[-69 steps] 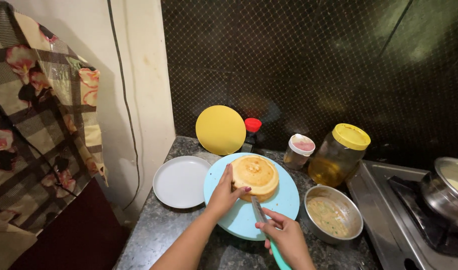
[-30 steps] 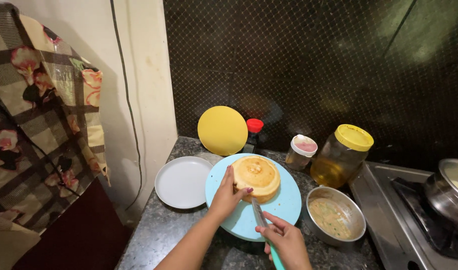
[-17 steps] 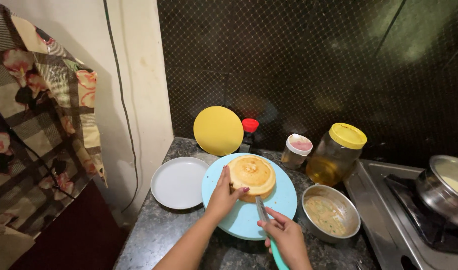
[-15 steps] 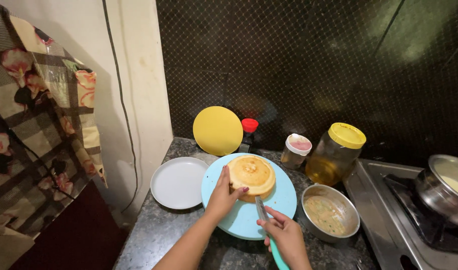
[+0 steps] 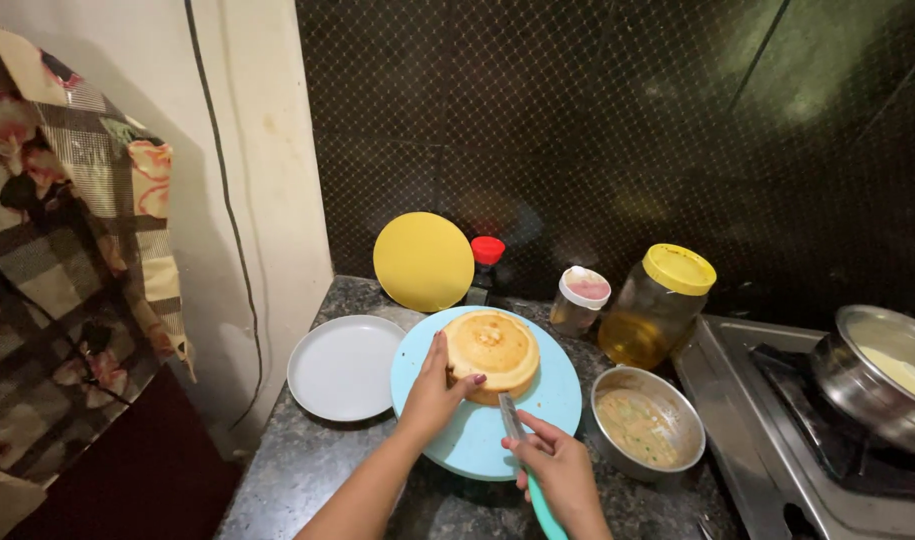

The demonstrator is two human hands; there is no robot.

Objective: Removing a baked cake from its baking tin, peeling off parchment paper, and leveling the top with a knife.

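A round golden cake (image 5: 493, 347) sits on a light blue round board (image 5: 482, 437) on the dark granite counter. My left hand (image 5: 434, 385) rests against the cake's left side, fingers on its edge. My right hand (image 5: 557, 470) grips a knife (image 5: 514, 430) with a teal handle, its blade pointing at the cake's near edge.
A white plate (image 5: 342, 366) lies left of the board. A yellow disc (image 5: 423, 261) leans on the wall beside a red-capped bottle (image 5: 485, 265). A small jar (image 5: 580, 299), a yellow-lidded jar (image 5: 659, 305) and a steel bowl of batter (image 5: 644, 425) stand right. A pot (image 5: 882, 375) sits on the stove.
Both hands hold nearly the same pose on the cake and knife. The view shifted slightly; the knife blade stays at the cake's near edge.
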